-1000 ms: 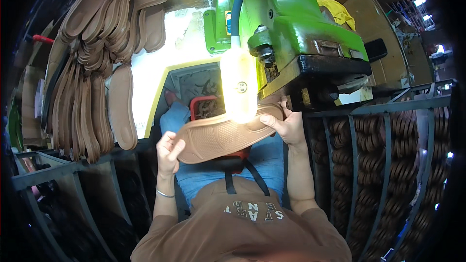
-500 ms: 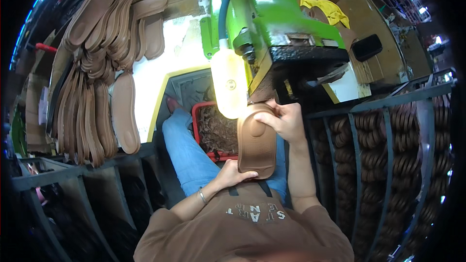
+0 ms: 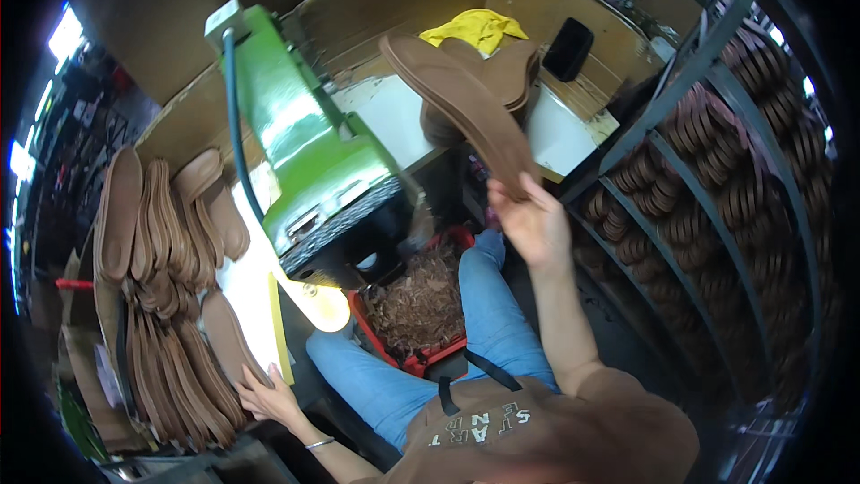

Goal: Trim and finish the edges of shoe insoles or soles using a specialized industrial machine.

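My right hand [image 3: 530, 220] grips the near end of a brown, foot-shaped insole [image 3: 475, 116]. That insole slants up and away, with its far end over a small pile of similar insoles [image 3: 518, 67] on the white surface beyond the machine. At the lower left, my left hand [image 3: 271, 397] has its fingers around the near end of another brown insole [image 3: 230, 333]. This second insole lies at the right edge of a large stack of insoles [image 3: 166, 367].
Between my arms stands a green machine [image 3: 309, 139] with a lit lamp [image 3: 320, 305]. Below it, a red bin [image 3: 414, 366] holds brown scraps [image 3: 417, 300]. A yellow cloth [image 3: 475, 30] and a black tray-like object [image 3: 569, 49] lie far right. Metal racks [image 3: 694, 193] of insoles stand right.
My left hand has let go of the insole both hands held and moved left to another one. My right hand has carried its insole up and right. The view has turned right.
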`<state>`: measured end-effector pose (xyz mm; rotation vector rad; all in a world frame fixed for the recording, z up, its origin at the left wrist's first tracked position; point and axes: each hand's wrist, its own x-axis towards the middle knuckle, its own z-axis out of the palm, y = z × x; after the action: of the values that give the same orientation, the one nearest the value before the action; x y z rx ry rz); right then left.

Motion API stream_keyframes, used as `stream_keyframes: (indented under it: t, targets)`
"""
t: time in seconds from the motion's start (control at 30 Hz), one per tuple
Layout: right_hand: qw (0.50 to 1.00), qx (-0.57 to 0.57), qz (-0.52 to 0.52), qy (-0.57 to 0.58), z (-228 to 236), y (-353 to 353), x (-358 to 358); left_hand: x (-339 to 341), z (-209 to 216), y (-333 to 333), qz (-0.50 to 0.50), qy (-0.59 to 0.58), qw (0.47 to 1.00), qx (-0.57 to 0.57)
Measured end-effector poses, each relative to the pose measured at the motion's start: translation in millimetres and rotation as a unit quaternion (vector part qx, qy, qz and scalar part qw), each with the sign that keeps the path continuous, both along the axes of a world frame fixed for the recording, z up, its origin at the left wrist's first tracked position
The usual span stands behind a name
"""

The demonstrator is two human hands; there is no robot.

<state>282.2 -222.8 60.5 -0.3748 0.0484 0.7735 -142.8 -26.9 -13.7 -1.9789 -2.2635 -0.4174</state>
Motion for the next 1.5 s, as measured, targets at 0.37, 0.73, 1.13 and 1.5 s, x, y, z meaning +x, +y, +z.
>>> stream_keyframes:
  t: [0.37, 0.73, 1.13, 1.5]
  targets:
    - [0.992, 0.097, 0.049, 0.066, 6.3, 125.1, 37.8, -19.4, -3.9, -5.4, -0.042, -0.176, 0.983, 0.036]
    - [0.888, -0.276, 0.302, -0.21, -115.5, -21.7, -83.3, 91.3, 68.0, -48.5, -0.629, -0.359, 0.674, -0.147]
    - [0.913, -0.262, 0.285, -0.13, -137.3, -121.1, -156.8, 221.8, 38.9, -110.7, -0.336, -0.671, 0.559, -0.352]
    - [0.912, -0.321, 0.126, -0.22, -93.0, -151.5, -101.5, 205.6, 36.4, -110.7, -0.292, -0.748, 0.52, -0.291]
